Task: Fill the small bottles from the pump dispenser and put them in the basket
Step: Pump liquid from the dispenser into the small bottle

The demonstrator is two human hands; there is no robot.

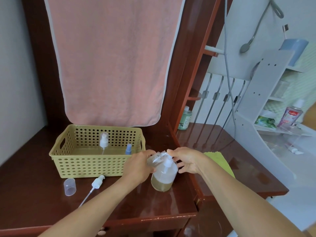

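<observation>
Head view, wooden desk.

**Desk:** What is lying to the left?

**Photographer:** A perforated yellow basket is sitting on the dark red table, already holding two small bottles: a clear one with a white pump top and, right of it, one with a blue cap. In front of the basket a clear cap and a loose white pump head with its dip tube are lying on the wood.

**Desk:** And the hands?

**Photographer:** The left hand is wrapping a small clear bottle, tilting its open threaded neck toward the nozzle. The right hand is resting fingertips on the white pump of the pump dispenser, fingers loosely curled, gripping nothing else. The dispenser is standing upright near the table's right edge, brownish liquid filling roughly its lower third. A green cloth is lying behind the right wrist.

**Desk:** How will that small bottle handle?

**Photographer:** Light, thin-walled and likely slick if soap is running down it. Holding it round the body, just below the shoulder, is looking safest; squeezing hard could push liquid back out. The dispenser, bottom-weighted but narrow, could tip under an off-centre press.
</observation>
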